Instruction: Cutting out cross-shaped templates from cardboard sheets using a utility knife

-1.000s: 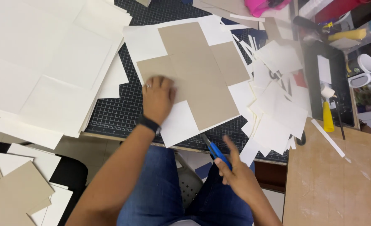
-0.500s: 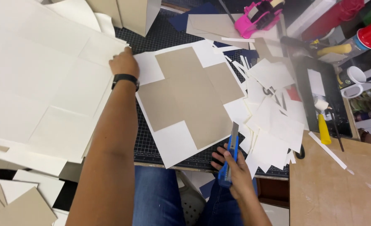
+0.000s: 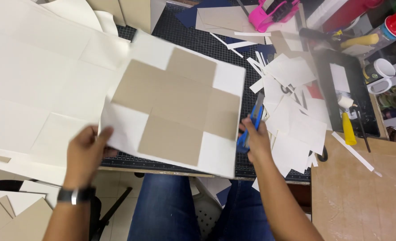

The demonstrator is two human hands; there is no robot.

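Note:
A white sheet (image 3: 220,151) with a brown cross-shaped card piece (image 3: 175,107) stuck on it is lifted and tilted over the black cutting mat (image 3: 193,38). My left hand (image 3: 87,154) pinches the sheet's near left corner. My right hand (image 3: 255,140) is at the sheet's right edge and grips a blue utility knife (image 3: 250,122), blade pointing away from me.
Large white sheets (image 3: 33,85) cover the table's left. A heap of white paper offcuts (image 3: 296,116) lies to the right, beside a yellow glue bottle (image 3: 349,127). A pink tape dispenser (image 3: 271,11) sits at the back. A brown board (image 3: 363,192) is near right.
My left hand moved from the sheet's far left corner to its near left corner. The sheet has turned and lifted. My right hand rose with the knife to the sheet's right edge.

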